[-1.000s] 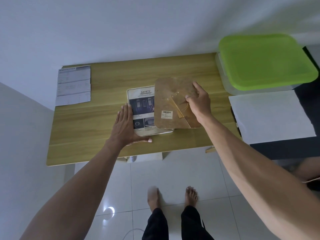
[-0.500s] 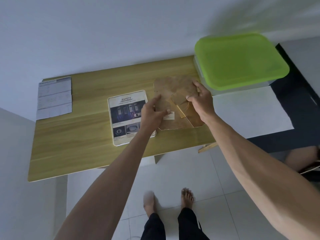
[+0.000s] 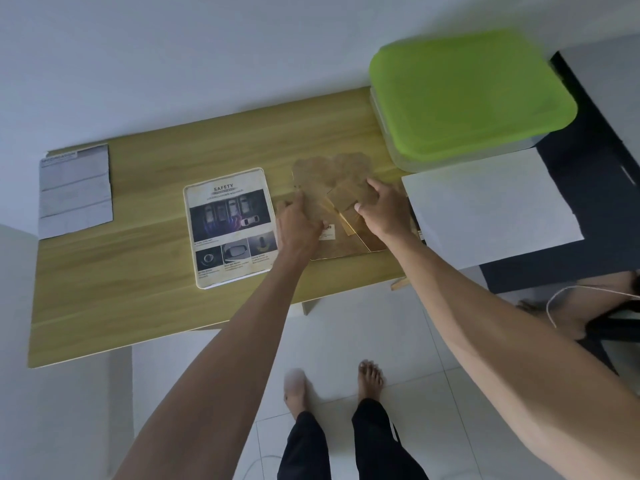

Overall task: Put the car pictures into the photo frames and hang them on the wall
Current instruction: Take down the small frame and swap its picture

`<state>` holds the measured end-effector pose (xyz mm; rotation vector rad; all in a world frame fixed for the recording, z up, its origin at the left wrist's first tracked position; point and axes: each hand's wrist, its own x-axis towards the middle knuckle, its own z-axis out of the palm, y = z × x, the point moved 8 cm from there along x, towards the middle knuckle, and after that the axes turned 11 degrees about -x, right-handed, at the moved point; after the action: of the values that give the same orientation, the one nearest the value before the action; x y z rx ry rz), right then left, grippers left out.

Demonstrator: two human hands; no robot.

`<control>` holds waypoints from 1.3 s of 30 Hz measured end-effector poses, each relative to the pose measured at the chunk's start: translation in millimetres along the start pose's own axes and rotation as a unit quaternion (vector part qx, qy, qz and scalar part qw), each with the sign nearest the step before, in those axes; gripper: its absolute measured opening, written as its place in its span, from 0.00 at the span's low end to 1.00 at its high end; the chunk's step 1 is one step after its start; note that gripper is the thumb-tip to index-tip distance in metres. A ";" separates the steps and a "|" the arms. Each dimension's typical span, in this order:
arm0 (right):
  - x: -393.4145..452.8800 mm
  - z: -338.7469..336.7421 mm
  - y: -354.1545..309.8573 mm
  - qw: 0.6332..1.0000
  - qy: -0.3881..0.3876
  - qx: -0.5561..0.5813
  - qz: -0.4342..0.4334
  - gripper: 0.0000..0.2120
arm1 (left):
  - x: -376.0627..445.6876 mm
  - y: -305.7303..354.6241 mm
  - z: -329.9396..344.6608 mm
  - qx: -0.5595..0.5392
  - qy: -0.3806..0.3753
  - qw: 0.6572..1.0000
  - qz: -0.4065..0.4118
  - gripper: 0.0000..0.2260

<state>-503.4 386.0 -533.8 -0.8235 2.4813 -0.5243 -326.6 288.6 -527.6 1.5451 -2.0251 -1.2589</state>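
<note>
A car picture headed "SAFETY" [image 3: 230, 226], with a pale rounded border, lies flat in the middle of the wooden table [image 3: 138, 271]. Just right of it lies a brown photo frame backing board [image 3: 322, 174] with a fold-out stand and a small white label. My left hand [image 3: 298, 223] grips the board's left part, fingers curled over it. My right hand [image 3: 384, 213] pinches the stand flap on the board's right part. The board's middle is hidden under both hands.
A grey printed sheet [image 3: 76, 192] lies at the table's far left. A clear box with a green lid [image 3: 467, 95] stands at the back right. A white paper sheet [image 3: 491, 206] lies on a black surface [image 3: 606, 188]. My bare feet stand on the tiled floor below.
My left hand left the car picture and moved right onto the backing board. The board came off the picture and now lies beside it. My right hand stayed on the stand flap.
</note>
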 end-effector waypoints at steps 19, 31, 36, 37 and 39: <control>-37.5 -7.8 -98.7 0.989 0.096 -0.084 -0.078 0.16 | -26.4 -30.3 -91.3 0.003 0.153 0.988 -0.019 0.19; -97.1 96.7 -169.9 0.993 -0.035 -0.046 -0.100 0.12 | -35.1 -91.9 -136.3 0.029 0.105 0.989 -0.098 0.23; -101.9 111.7 -172.3 0.992 -0.003 -0.068 -0.110 0.11 | -37.2 -96.2 -134.7 0.022 0.103 0.990 -0.092 0.23; -102.1 113.7 -173.0 0.991 -0.004 -0.070 -0.112 0.12 | -36.5 -96.7 -134.6 0.020 0.103 0.990 -0.093 0.23; -102.6 113.4 -174.6 0.992 -0.002 -0.058 -0.110 0.14 | -34.3 -97.9 -135.3 0.017 0.099 0.990 -0.103 0.22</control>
<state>-290.2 297.3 -509.5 -1.1516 2.4495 -0.4545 -160.1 253.6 -517.5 1.8555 -1.8084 -1.0942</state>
